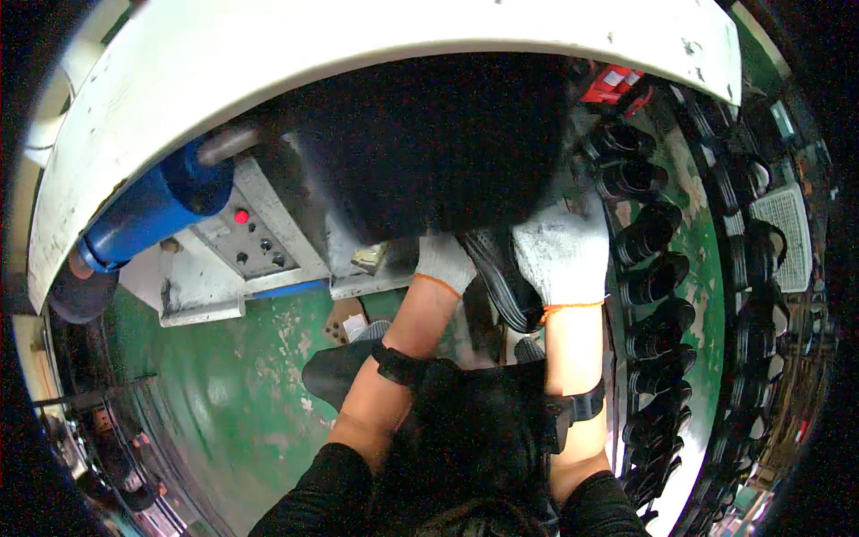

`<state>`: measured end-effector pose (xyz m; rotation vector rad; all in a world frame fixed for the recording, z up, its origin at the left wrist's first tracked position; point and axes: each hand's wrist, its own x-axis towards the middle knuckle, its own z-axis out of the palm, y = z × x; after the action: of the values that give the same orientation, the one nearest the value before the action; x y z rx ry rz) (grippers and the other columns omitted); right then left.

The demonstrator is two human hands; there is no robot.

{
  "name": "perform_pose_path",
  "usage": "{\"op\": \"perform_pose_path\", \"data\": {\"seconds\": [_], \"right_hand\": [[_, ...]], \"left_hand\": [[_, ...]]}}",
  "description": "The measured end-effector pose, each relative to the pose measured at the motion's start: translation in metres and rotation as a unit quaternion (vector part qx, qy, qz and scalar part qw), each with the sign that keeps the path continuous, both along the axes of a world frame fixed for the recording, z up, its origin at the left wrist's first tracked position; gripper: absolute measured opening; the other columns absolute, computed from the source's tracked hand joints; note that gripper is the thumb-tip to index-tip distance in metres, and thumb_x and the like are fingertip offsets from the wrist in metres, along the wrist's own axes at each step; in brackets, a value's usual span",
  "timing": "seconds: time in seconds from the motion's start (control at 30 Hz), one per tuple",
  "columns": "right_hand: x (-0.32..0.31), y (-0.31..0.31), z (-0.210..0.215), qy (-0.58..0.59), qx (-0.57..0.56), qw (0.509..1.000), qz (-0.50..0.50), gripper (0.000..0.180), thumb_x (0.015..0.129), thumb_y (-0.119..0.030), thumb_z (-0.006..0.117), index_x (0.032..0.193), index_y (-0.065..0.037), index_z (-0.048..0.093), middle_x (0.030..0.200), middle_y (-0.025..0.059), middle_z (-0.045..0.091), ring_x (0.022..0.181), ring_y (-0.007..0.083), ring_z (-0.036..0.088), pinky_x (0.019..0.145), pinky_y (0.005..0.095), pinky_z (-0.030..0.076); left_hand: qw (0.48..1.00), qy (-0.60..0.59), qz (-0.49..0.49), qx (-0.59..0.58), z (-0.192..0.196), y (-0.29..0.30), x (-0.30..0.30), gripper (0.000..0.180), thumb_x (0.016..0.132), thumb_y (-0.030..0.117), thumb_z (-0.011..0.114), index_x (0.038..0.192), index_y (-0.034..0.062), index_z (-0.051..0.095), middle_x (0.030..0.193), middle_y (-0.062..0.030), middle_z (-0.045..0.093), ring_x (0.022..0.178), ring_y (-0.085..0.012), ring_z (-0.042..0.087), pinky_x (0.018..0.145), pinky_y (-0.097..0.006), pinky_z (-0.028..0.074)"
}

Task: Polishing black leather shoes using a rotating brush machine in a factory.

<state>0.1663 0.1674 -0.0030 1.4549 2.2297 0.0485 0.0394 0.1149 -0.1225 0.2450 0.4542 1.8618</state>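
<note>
Head view: two gloved hands hold a black shoe sole at a press.

The left hand (pixel 445 262), in a white knit glove, reaches under the dark machine head (pixel 429 143); its fingers are hidden, so their grip cannot be told. The right hand (pixel 562 252), also gloved, lies over the upper end of the black ribbed shoe sole (pixel 497 273), fingers curled onto it. The sole sits between both hands, just below the machine head. One red button (pixel 241 216) shows on the grey control panel (pixel 243 240). Two curved rows of black shoes (pixel 649 295) run along the right; the count is unclear.
</note>
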Motion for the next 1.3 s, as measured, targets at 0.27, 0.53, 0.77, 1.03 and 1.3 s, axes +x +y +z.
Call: {"op": "perform_pose_path", "data": {"seconds": [0.27, 0.53, 0.77, 1.03, 1.3], "right_hand": [[0.025, 0.009, -0.027, -0.145, 0.213, 0.959, 0.117, 0.028, 0.087, -0.021, 0.048, 0.109, -0.008, 0.061, 0.08, 0.0089, 0.066, 0.07, 0.0175, 0.061, 0.087, 0.0328, 0.046], [-0.016, -0.019, 0.041, 0.432, 0.248, 0.84, 0.216, 0.028, 0.077, -0.019, 0.057, 0.101, -0.006, 0.063, 0.108, 0.0169, 0.061, 0.099, 0.0223, 0.057, 0.089, 0.038, 0.045], [-0.052, -0.053, 0.029, 0.597, 0.293, 0.745, 0.057, 0.032, 0.071, -0.014, 0.06, 0.101, -0.002, 0.063, 0.101, 0.015, 0.063, 0.094, 0.0307, 0.059, 0.089, 0.0403, 0.045], [-0.032, -0.112, 0.001, 0.805, -0.183, 0.565, -0.001, 0.021, 0.085, -0.018, 0.049, 0.101, -0.01, 0.06, 0.096, 0.0072, 0.059, 0.094, 0.0241, 0.056, 0.088, 0.0392, 0.044], [-0.037, -0.159, 0.034, 0.857, -0.312, 0.171, -0.373, 0.032, 0.1, -0.028, 0.034, 0.131, -0.023, 0.041, 0.105, 0.0008, 0.039, 0.087, 0.0146, 0.041, 0.074, 0.0245, 0.036]], "left_hand": [[0.998, 0.023, 0.001, -0.056, 0.021, 0.012, 0.015, 0.049, 0.097, 0.035, 0.034, 0.135, 0.0059, 0.04, 0.138, -0.0114, 0.042, 0.124, -0.0301, 0.039, 0.107, -0.041, 0.031], [0.985, -0.075, 0.038, -0.149, 0.062, -0.004, 0.004, 0.049, 0.096, 0.036, 0.036, 0.133, 0.0045, 0.041, 0.133, -0.0123, 0.046, 0.119, -0.0293, 0.043, 0.106, -0.039, 0.032], [0.991, -0.054, 0.094, -0.072, -0.006, -0.026, -0.032, 0.06, 0.093, 0.05, 0.036, 0.135, 0.0095, 0.042, 0.137, -0.0109, 0.045, 0.122, -0.0316, 0.042, 0.106, -0.044, 0.032], [0.99, -0.131, 0.024, -0.04, 0.017, -0.033, -0.005, 0.067, 0.092, 0.053, 0.033, 0.139, 0.0062, 0.036, 0.139, -0.0145, 0.041, 0.122, -0.0342, 0.043, 0.105, -0.043, 0.034], [0.987, -0.141, -0.054, -0.045, 0.019, -0.044, 0.006, 0.066, 0.093, 0.055, 0.033, 0.128, 0.0014, 0.048, 0.121, -0.0166, 0.057, 0.104, -0.0323, 0.059, 0.091, -0.042, 0.049]]}}
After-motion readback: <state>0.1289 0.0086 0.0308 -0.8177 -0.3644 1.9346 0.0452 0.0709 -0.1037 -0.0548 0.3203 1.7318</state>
